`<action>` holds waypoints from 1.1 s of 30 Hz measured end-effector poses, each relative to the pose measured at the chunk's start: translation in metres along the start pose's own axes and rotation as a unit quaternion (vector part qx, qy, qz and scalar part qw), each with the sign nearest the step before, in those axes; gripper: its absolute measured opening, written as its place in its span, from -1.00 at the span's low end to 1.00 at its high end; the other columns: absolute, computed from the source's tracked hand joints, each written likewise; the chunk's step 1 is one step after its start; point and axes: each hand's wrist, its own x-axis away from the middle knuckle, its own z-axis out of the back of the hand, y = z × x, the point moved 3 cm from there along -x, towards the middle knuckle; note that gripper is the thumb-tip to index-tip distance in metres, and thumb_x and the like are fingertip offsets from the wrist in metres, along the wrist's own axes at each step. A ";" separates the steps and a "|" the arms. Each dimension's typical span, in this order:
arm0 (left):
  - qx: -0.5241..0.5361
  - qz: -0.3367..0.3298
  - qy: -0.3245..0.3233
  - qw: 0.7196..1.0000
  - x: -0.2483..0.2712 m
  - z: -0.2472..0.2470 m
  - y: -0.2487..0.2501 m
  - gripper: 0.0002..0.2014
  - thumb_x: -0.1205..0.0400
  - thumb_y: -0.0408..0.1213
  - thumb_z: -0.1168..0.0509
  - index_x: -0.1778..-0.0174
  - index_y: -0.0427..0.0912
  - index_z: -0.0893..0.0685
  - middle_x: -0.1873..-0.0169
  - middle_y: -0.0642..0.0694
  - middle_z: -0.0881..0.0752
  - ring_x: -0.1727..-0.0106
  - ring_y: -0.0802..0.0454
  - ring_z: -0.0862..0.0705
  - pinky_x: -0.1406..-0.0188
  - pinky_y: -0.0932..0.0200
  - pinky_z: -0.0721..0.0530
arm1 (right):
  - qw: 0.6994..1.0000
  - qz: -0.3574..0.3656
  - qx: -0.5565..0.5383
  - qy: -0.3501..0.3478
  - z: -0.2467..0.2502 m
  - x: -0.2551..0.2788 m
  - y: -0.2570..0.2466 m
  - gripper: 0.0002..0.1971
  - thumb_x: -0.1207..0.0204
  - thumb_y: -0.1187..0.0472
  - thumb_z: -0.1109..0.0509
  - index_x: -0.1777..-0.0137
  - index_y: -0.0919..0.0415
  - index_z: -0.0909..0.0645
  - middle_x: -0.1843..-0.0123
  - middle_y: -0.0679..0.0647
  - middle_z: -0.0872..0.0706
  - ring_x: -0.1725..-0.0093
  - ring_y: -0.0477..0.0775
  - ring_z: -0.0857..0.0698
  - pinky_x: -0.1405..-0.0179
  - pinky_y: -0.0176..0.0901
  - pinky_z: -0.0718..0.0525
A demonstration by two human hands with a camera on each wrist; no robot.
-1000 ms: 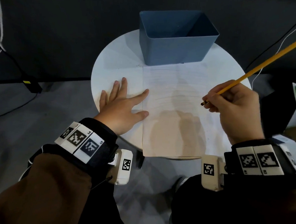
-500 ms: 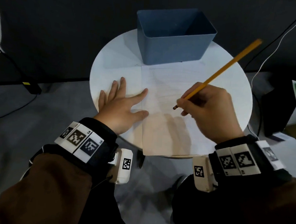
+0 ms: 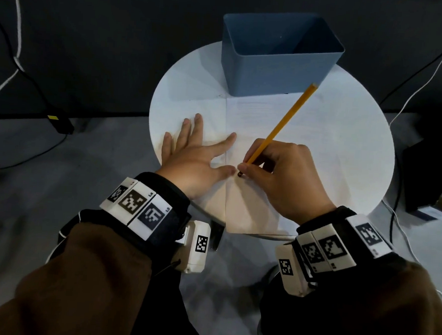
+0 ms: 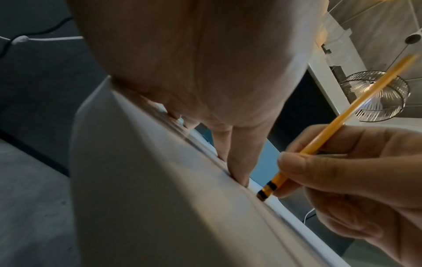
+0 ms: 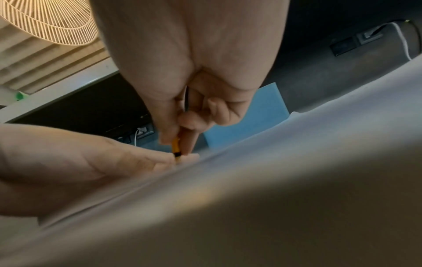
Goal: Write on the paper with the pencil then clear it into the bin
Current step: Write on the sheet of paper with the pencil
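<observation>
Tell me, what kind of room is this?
Probably a recording studio or lab corner, not a home. A small round white table stands before a dark backdrop, cables trail over the grey floor, and both wrists wear tracking markers.

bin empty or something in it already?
Empty as far as visible: the bin shows only bare blue inner walls; the paper lies flat on the table.

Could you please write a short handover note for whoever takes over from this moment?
Left hand: flat, fingers spread, pressing the paper against the round table.
Right hand: fingers grip the pencil low down, its tip on the paper close to the left thumb.
Bin: at the table's far edge, touching the paper's top; nothing visible inside.
Done: pencil in position; fresh marks cannot be made out.
Left: write, then clear the paper into the bin.
</observation>
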 end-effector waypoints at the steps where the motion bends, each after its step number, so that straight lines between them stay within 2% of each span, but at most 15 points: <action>1: 0.002 -0.001 -0.002 1.000 0.000 0.000 0.000 -0.36 -0.66 0.36 -0.10 -0.59 0.64 0.09 -0.67 0.03 0.51 -0.65 0.04 0.56 -0.65 -0.19 0.44 | 1.000 0.000 0.014 0.011 0.002 -0.001 0.002 -0.88 -0.55 0.21 -0.59 0.20 0.09 -0.74 0.32 -0.17 -0.78 0.29 -0.20 -0.72 0.25 -0.48 -0.55; 4: 0.013 -0.004 -0.003 1.000 0.002 0.001 0.000 -0.37 -0.66 0.33 -0.13 -0.60 0.63 0.05 -0.68 0.02 0.50 -0.65 0.05 0.56 -0.65 -0.19 0.43 | 0.999 -0.004 0.033 0.040 0.009 -0.003 0.006 -0.88 -0.56 0.21 -0.57 0.21 0.11 -0.74 0.31 -0.16 -0.77 0.32 -0.20 -0.70 0.23 -0.44 -0.56; 8: 0.008 -0.008 -0.005 1.000 0.001 0.002 0.000 -0.35 -0.65 0.37 -0.12 -0.60 0.62 0.06 -0.68 0.01 0.50 -0.65 0.02 0.56 -0.65 -0.20 0.44 | 0.999 0.025 0.035 0.010 -0.003 -0.001 -0.003 -0.89 -0.57 0.18 -0.56 0.18 0.06 -0.74 0.30 -0.17 -0.76 0.32 -0.16 -0.69 0.27 -0.48 -0.51; 12: 0.016 -0.010 -0.006 1.000 0.002 0.001 -0.001 -0.36 -0.66 0.35 -0.13 -0.60 0.62 0.06 -0.67 0.02 0.50 -0.65 0.04 0.56 -0.65 -0.18 0.45 | 0.998 0.012 0.063 0.030 -0.002 -0.005 0.003 -0.89 -0.58 0.15 -0.55 0.18 0.04 -0.73 0.28 -0.18 -0.76 0.31 -0.21 -0.69 0.20 -0.26 -0.66; 15: 0.016 -0.008 -0.004 1.000 0.002 0.001 -0.001 -0.36 -0.66 0.34 -0.13 -0.60 0.63 0.06 -0.67 0.03 0.51 -0.64 0.05 0.57 -0.64 -0.18 0.45 | 0.998 0.004 0.050 0.048 0.003 -0.004 0.004 -0.89 -0.57 0.17 -0.56 0.18 0.08 -0.74 0.28 -0.17 -0.77 0.29 -0.22 -0.69 0.19 -0.36 -0.61; 17: 0.010 -0.005 -0.005 1.000 0.000 0.001 -0.001 -0.35 -0.66 0.35 -0.13 -0.59 0.63 0.08 -0.67 0.02 0.51 -0.64 0.03 0.57 -0.64 -0.20 0.45 | 0.999 0.009 0.036 0.034 -0.001 -0.002 0.000 -0.90 -0.57 0.17 -0.56 0.18 0.09 -0.76 0.28 -0.17 -0.77 0.29 -0.21 -0.69 0.22 -0.46 -0.54; 19: 0.005 -0.005 -0.006 1.000 -0.001 0.001 -0.002 -0.35 -0.66 0.35 -0.12 -0.59 0.63 0.09 -0.67 0.01 0.51 -0.65 0.02 0.56 -0.64 -0.21 0.44 | 0.999 0.011 0.041 0.019 -0.005 -0.002 -0.002 -0.90 -0.58 0.16 -0.55 0.17 0.07 -0.76 0.27 -0.18 -0.76 0.28 -0.20 -0.70 0.22 -0.46 -0.54; 23: 0.016 -0.010 -0.008 1.000 0.003 0.002 -0.001 -0.36 -0.66 0.34 -0.13 -0.60 0.62 0.06 -0.67 0.01 0.52 -0.64 0.04 0.58 -0.64 -0.19 0.45 | 0.996 -0.011 0.066 0.051 0.003 -0.004 0.008 -0.90 -0.58 0.15 -0.55 0.16 0.07 -0.73 0.26 -0.17 -0.78 0.27 -0.18 -0.71 0.14 -0.17 -0.71; 25: 0.015 -0.011 -0.009 1.000 0.004 0.002 -0.001 -0.36 -0.67 0.32 -0.13 -0.61 0.61 0.06 -0.66 0.01 0.52 -0.64 0.04 0.58 -0.64 -0.19 0.46 | 0.996 -0.021 0.055 0.068 0.008 -0.004 0.010 -0.88 -0.58 0.16 -0.56 0.19 0.09 -0.73 0.27 -0.16 -0.78 0.29 -0.19 -0.71 0.16 -0.24 -0.68; 28: 0.014 -0.006 -0.010 1.000 0.003 0.003 -0.001 -0.35 -0.67 0.33 -0.13 -0.61 0.62 0.07 -0.66 0.01 0.52 -0.64 0.04 0.58 -0.64 -0.19 0.46 | 0.998 -0.011 0.034 0.051 0.005 -0.002 0.003 -0.88 -0.57 0.19 -0.56 0.20 0.10 -0.75 0.29 -0.17 -0.77 0.28 -0.23 -0.71 0.20 -0.46 -0.55; 31: 0.010 -0.007 -0.010 1.000 0.002 0.003 -0.001 -0.35 -0.66 0.34 -0.14 -0.60 0.62 0.07 -0.67 0.01 0.52 -0.64 0.04 0.58 -0.64 -0.19 0.46 | 0.999 -0.004 0.037 0.027 -0.001 -0.001 0.001 -0.88 -0.57 0.17 -0.56 0.20 0.09 -0.75 0.31 -0.19 -0.76 0.27 -0.26 -0.71 0.20 -0.49 -0.52; 33: 0.021 -0.010 -0.007 1.000 0.003 0.003 -0.001 -0.36 -0.66 0.33 -0.14 -0.60 0.62 0.04 -0.67 0.02 0.51 -0.64 0.06 0.58 -0.64 -0.17 0.46 | 0.998 -0.015 0.050 0.044 0.003 -0.003 0.007 -0.88 -0.57 0.16 -0.56 0.20 0.07 -0.73 0.30 -0.18 -0.77 0.29 -0.25 -0.70 0.19 -0.42 -0.57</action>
